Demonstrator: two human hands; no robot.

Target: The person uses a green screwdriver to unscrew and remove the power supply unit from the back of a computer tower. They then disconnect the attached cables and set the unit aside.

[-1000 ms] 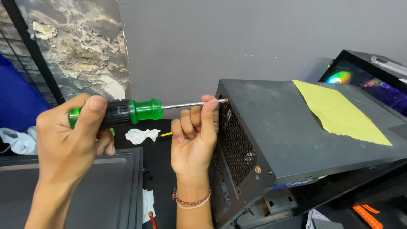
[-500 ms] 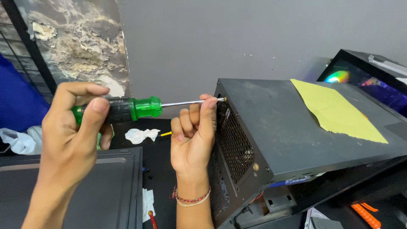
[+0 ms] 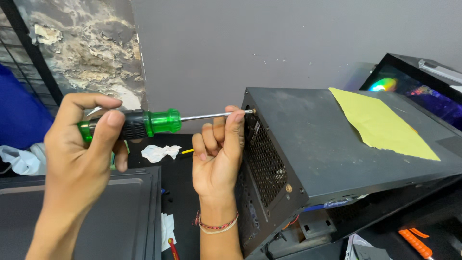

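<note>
My left hand (image 3: 82, 154) grips the black-and-green handle of a screwdriver (image 3: 154, 122) held level. Its metal shaft runs right to a screw at the top rear corner of a dark grey computer case (image 3: 337, 154) lying on its side. My right hand (image 3: 219, 156) steadies the shaft near its tip, fingers curled against the perforated rear grille (image 3: 262, 163). A yellow sheet of paper (image 3: 380, 123) lies on the case's upper panel.
A detached dark side panel (image 3: 110, 216) lies at lower left. Crumpled white tissue (image 3: 161, 152) sits on the black table behind the hands. A glossy monitor (image 3: 418, 86) stands at far right. Orange-handled tools (image 3: 414, 243) lie at lower right. A grey wall is behind.
My left hand has shifted its fingers round the screwdriver handle, turning it. The right hand and the case stay in place.
</note>
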